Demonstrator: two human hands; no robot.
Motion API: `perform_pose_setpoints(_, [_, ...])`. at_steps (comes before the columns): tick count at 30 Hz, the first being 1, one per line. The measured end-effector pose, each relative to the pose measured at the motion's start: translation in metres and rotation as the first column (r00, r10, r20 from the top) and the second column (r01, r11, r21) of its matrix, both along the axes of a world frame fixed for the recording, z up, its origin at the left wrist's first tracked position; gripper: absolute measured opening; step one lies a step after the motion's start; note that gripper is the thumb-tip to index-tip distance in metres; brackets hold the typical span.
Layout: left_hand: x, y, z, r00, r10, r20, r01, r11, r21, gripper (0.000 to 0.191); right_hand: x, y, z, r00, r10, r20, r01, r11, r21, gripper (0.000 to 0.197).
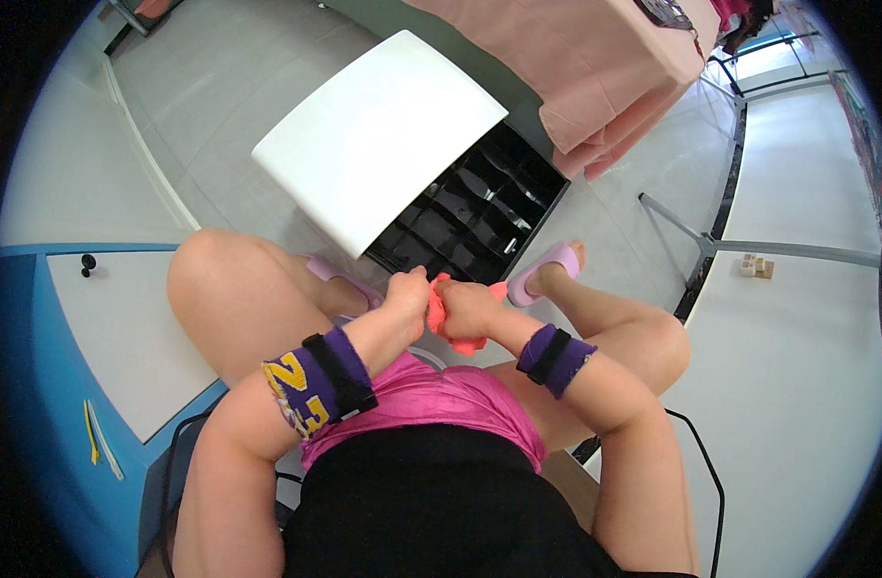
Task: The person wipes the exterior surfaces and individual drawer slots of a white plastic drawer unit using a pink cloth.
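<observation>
My right hand (466, 311) is closed around a crumpled coral-coloured cloth (470, 347), whose ends stick out past the fingers. Beside it, my left hand (408, 300) is curled with the thumb upward, close against the cloth; its fingertips are hidden, so its hold cannot be made out. Both hands are above my lap, near the front corner of a pulled-out black drawer (477, 209). The drawer has glossy black compartments, with a small light piece in one near the right edge. It extends from under the smooth white top of a small cabinet (383, 144).
A bed or table with a pink cover (614, 79) stands behind the cabinet. At left is a blue-framed white panel (130, 332). A metal stand's leg (672, 217) rests on the right, by a white wall with a socket (757, 267). My feet in lilac slippers (538, 278) flank the drawer.
</observation>
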State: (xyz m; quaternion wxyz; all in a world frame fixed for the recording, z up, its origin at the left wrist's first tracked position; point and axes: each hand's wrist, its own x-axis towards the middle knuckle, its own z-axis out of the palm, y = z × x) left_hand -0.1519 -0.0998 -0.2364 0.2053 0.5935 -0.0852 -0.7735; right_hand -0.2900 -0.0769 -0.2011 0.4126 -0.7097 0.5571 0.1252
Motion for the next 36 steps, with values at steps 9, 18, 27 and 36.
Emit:
perform_pose_setpoints(9, [-0.016,0.011,-0.027,0.852,-0.031,0.522,0.131,0.979,-0.156,0.044,-0.028,-0.008,0.028,0.919,0.387,-0.079,-0.379,0.92,0.102,0.03])
perform_pose_setpoints(18, [-0.009,0.003,-0.015,0.858,-0.164,0.486,0.242,0.965,-0.101,0.043,-0.055,-0.043,0.074,0.998,-0.059,0.007,0.058,0.958,-0.28,0.024])
perform_pose_setpoints(27, [-0.011,0.015,-0.041,0.857,-0.123,0.5,0.21,0.97,-0.121,0.044,-0.03,-0.036,-0.004,0.977,0.189,-0.097,-0.204,0.704,-0.68,0.044])
perform_pose_setpoints(36, [-0.013,0.006,0.007,0.887,-0.202,0.414,0.225,0.974,-0.005,0.047,-0.023,-0.058,-0.007,0.839,0.305,-0.45,-0.511,0.724,-0.463,0.024])
